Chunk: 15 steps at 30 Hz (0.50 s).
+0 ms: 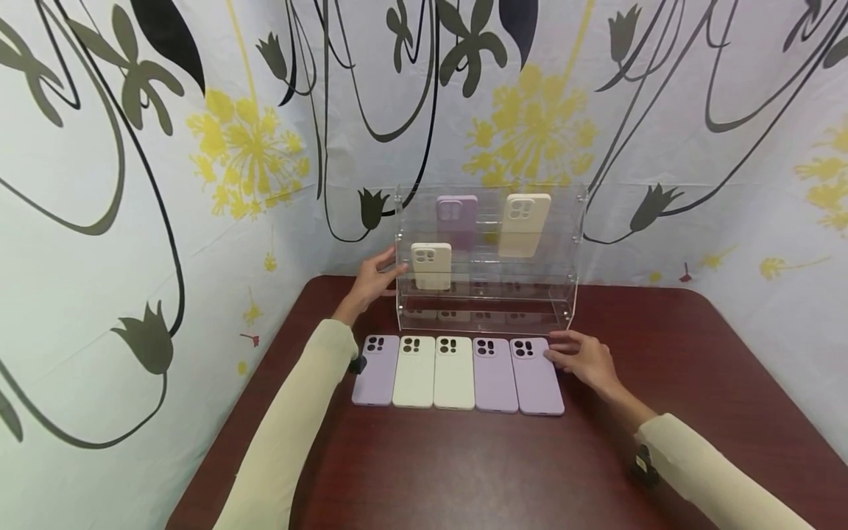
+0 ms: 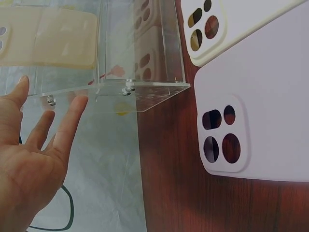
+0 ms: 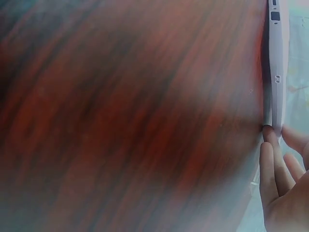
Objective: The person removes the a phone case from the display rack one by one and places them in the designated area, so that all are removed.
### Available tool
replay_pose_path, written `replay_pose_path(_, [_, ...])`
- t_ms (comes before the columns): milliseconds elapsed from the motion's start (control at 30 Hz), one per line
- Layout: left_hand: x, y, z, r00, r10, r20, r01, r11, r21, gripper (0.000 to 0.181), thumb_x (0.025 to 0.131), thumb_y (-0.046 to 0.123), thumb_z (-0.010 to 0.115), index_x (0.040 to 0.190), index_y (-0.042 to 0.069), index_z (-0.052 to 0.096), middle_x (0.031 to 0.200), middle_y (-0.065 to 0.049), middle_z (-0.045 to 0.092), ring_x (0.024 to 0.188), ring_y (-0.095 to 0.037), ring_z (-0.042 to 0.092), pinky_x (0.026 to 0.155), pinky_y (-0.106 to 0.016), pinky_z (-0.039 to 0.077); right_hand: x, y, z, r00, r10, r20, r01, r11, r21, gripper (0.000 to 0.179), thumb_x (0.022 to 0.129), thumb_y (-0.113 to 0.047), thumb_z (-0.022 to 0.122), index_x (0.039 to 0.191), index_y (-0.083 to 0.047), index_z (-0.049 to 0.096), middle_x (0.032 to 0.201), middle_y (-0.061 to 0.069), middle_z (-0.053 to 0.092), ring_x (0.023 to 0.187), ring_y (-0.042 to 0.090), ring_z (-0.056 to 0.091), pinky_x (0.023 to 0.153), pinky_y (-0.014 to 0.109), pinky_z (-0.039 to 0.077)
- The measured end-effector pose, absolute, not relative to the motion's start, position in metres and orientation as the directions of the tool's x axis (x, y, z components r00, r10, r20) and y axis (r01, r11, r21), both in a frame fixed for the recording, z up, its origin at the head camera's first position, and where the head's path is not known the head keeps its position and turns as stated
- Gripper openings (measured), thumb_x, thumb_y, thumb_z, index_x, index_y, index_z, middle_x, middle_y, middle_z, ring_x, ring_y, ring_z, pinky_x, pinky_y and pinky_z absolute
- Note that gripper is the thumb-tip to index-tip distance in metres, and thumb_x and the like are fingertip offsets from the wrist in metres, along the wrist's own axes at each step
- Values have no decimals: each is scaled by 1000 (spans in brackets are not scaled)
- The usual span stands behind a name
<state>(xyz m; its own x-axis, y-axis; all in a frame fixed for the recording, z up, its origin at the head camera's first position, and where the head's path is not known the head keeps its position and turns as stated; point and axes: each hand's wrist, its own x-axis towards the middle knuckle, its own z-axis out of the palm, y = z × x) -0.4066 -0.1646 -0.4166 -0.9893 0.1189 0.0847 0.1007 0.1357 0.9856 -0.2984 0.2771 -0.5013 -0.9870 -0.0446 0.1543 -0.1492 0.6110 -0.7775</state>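
Observation:
A clear acrylic display stand (image 1: 486, 321) with tiers stands on the table. My left hand (image 1: 373, 282) is at its left side panel, fingers extended and touching it; the left wrist view shows this hand (image 2: 36, 159) too. On the stand lean a purple phone case (image 1: 457, 221), a cream phone case (image 1: 523, 224) and, lower left, another cream phone case (image 1: 432, 266). In front, purple and cream phone cases lie flat in a row. My right hand (image 1: 588, 361) pinches the upper right corner of the rightmost purple phone case (image 1: 538, 379); its edge shows in the right wrist view.
The row also holds a purple case (image 1: 375, 375) at its left end, two cream cases (image 1: 414, 379) and a purple case (image 1: 495, 379). Everything rests on a dark red wooden table (image 1: 464, 471). Behind it hangs a patterned white cloth (image 1: 371, 96).

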Motion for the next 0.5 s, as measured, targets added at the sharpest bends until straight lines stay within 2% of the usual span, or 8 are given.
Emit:
replay_pose_path(100, [-405, -164, -416, -990, 116, 84, 101, 150, 984, 70, 102, 22, 71, 163, 23, 37, 163, -16, 39, 139, -38, 52, 95, -56, 60, -298, 278, -502, -987, -39, 156, -145, 632, -761, 49, 90, -20, 85, 132, 1, 68, 106, 19, 77, 69, 18, 76, 55, 26, 63])
replay_pose_path(500, [-405, -164, -415, -989, 115, 89, 105, 141, 984, 69, 102, 21, 70, 163, 22, 37, 163, -17, 39, 138, -40, 52, 96, -58, 59, -297, 281, -501, -987, -47, 152, -147, 641, -754, 49, 90, -23, 85, 131, -1, 70, 104, 17, 78, 76, 21, 78, 58, 26, 63])
